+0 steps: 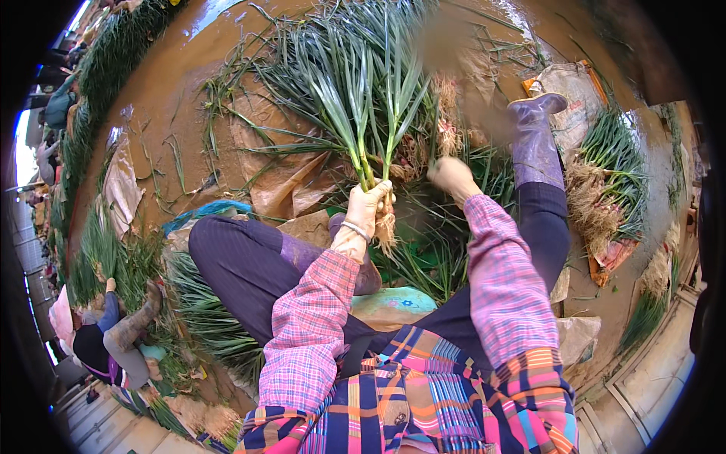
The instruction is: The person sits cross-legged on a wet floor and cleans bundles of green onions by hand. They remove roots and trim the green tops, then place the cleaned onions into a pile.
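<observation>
My left hand is closed around the lower stalks of several green garlic plants, leaves pointing away from me and pale roots hanging below the fingers. Slightly blurred, my right hand is to the right of it, fingers curled, just below some reddish bulbs with roots; whether it holds anything cannot be told. Beyond both hands a large heap of the same plants lies on brown sheeting. Loose green leaves lie below, between my legs.
A purple rubber boot is on my outstretched right leg. Bundled plants with roots lie on sacks at the right, and more plants beside my left knee. Muddy wet floor surrounds this. Another person sits at the left.
</observation>
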`<action>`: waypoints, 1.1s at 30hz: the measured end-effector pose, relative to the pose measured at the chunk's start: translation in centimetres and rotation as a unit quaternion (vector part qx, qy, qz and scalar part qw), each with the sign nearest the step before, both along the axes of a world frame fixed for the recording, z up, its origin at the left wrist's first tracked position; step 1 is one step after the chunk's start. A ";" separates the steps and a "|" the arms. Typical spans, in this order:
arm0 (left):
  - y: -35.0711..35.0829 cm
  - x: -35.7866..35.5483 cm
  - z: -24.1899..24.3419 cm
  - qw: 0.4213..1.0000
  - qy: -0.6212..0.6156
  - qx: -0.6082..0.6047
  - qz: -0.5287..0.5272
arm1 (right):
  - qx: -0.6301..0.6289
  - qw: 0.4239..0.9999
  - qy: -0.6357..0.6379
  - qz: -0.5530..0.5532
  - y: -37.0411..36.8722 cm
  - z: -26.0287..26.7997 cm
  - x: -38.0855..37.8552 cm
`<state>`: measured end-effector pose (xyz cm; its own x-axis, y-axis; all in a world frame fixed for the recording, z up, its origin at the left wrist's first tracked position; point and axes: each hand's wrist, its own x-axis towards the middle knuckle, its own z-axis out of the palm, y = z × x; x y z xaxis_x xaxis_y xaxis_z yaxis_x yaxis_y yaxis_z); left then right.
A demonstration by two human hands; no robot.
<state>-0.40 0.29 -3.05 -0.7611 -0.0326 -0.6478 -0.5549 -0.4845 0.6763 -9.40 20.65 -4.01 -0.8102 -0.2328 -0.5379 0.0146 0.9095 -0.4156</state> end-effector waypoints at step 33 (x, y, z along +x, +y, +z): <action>4.9 -1.5 0.7 0.968 -0.130 0.214 -0.014 | -0.049 0.976 0.176 -0.117 4.4 0.3 -5.5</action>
<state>-1.93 5.18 -2.35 -0.5673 0.2993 -0.7672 -0.6967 -0.6712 0.2533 -14.94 25.02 -3.69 -0.9780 -0.0549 -0.2012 0.0585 0.8540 -0.5171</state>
